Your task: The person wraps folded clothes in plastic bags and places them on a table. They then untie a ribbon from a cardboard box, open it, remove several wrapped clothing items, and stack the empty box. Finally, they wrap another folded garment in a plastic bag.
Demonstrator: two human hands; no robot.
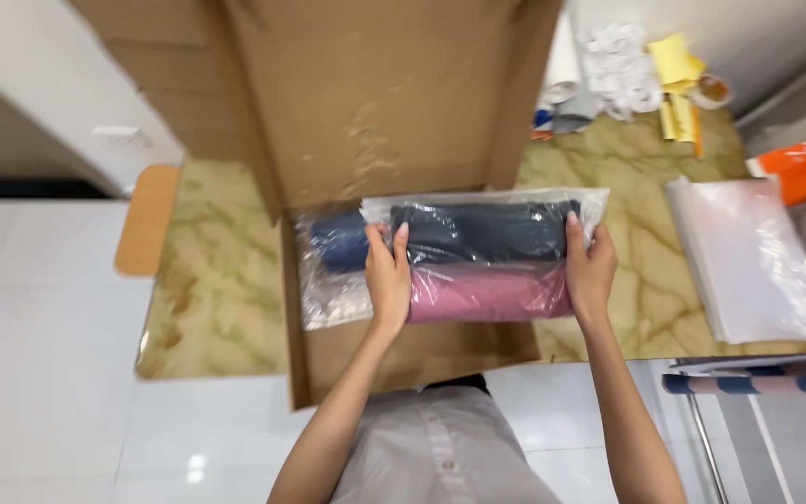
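I have both hands on a clear plastic bag holding a dark navy folded garment, and it sits inside the open cardboard box, on top of a pink bagged garment and beside a blue bagged garment further left. My left hand clamps the bag's left end, fingers curled over its top edge; my right hand grips the right end the same way.

The main risk, as I judge it, is slip: the film is glossy and crinkled, and the soft bundle inside can slide or sag in the middle, so the bag could skew across the pink one or catch on the box wall. The tall rear flap leans over the stack and might fold down onto my hands.

The box is matte brown corrugated board with a scuffed patch. The counter is polished marble-patterned stone in green and cream. To the right lies a flat stack of empty clear bags.
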